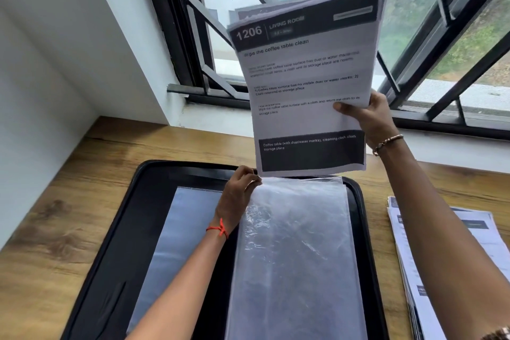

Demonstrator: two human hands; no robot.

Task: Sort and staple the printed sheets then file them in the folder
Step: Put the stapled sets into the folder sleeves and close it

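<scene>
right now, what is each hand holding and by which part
The right hand grips the printed sheets by their right edge. The left hand pinches the clear sleeve at its top left corner.

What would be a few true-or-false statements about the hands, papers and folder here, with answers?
1. The right hand holds the printed sheets up above the folder. True.
2. Another pile of papers lies on the table to the right. True.
3. The left hand lies flat on the table. False: it pinches the top edge of the clear sleeve.
4. The folder is closed. False: it lies open.
</scene>
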